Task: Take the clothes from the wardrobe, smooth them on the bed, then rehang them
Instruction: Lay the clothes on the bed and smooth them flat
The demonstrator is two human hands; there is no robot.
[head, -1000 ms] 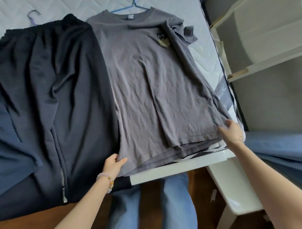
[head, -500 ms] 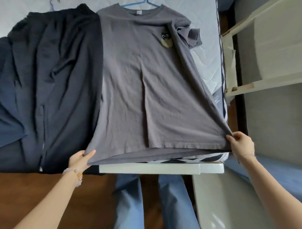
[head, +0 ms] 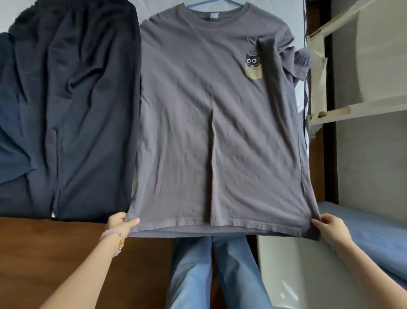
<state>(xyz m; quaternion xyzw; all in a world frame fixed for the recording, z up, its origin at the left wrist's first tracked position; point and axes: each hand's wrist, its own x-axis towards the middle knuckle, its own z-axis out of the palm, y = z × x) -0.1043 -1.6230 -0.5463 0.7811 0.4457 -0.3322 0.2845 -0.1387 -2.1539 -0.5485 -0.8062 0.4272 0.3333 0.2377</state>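
A grey T-shirt with a small cat print on the chest lies stretched along the bed, still on a blue hanger at its collar. My left hand pinches the hem's left corner and my right hand pinches its right corner. The hem is pulled taut past the bed's near edge, over my legs. The shirt's right sleeve is folded over near the print. Dark navy trousers lie flat beside the shirt on the left.
A pale wardrobe with shelves stands to the right of the bed. Brown wooden floor shows at lower left. A white surface and blue fabric sit at lower right.
Both hands have pulled the shirt's hem toward me and apart, so the shirt lies straighter and flatter. The hem now hangs past the bed's edge.
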